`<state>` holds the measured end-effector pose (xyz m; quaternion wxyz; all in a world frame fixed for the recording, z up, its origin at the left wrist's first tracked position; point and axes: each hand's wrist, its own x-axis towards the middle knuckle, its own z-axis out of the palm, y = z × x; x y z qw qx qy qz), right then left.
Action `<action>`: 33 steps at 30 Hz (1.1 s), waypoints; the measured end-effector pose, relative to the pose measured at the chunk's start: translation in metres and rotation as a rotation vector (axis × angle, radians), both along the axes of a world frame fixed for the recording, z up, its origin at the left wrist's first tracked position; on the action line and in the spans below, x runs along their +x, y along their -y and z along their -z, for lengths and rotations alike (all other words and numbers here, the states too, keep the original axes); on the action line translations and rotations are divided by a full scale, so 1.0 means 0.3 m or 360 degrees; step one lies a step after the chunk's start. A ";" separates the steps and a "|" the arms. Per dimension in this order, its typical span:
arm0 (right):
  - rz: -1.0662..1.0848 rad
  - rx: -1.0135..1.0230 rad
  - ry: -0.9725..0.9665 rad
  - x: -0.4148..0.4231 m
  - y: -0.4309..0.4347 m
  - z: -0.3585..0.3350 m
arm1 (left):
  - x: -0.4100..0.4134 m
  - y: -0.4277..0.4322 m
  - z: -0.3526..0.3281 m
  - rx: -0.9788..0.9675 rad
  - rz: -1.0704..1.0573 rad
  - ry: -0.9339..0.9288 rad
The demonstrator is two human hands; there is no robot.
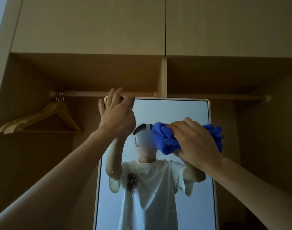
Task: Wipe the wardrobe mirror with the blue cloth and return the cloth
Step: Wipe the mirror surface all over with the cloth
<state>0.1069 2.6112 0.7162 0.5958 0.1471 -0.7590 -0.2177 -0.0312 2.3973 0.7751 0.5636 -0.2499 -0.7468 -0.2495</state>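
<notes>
Our right hand [195,138] is bunched around the blue cloth [165,140], pressing it against the mirror [175,110] at centre right of the frame, with cloth sticking out on both sides of the fist. Our left hand [116,113] sits up and to the left of the cloth, gripping the mirror's top left corner, thumb round the side edge. Water drops speckle the lower glass. Wooden hangers [42,118] hang on the rail [85,93] at left.

Legible txt/labels/nos.: none. Shirt graphic [132,182], seen in mirror [175,110] refl.: dark blotch, no letters discernible.
</notes>
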 end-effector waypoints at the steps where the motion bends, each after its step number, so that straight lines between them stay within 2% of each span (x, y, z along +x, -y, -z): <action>1: -0.0005 -0.0014 -0.0001 0.003 0.007 -0.010 | -0.006 0.024 0.016 0.0044 0.0035 0.0051; 6: -0.0017 -0.0134 0.0000 -0.004 0.063 -0.136 | -0.032 0.111 0.075 0.0207 0.0373 0.0346; 11: 0.0004 -0.0245 -0.0218 -0.040 0.132 -0.256 | -0.015 0.103 0.087 0.0211 0.0386 0.0402; 14: -0.0037 -0.0249 -0.0172 -0.052 0.159 -0.206 | -0.015 0.104 0.110 0.0223 0.0410 0.0393; 21: -0.0119 0.0066 0.0145 -0.067 0.186 0.053 | -0.002 0.137 0.207 0.0319 0.0551 0.0400; 25: -0.0036 0.0025 0.0103 -0.063 0.207 -0.039 | 0.003 0.153 0.249 0.0325 0.0605 0.0477; 30: 0.0018 -0.0149 -0.0120 -0.102 0.280 -0.229 | 0.005 0.169 0.266 0.0315 0.0647 0.0504; 33: -0.0028 -0.0240 -0.0195 -0.122 0.313 -0.248 | 0.028 0.169 0.272 0.0331 0.0722 0.0486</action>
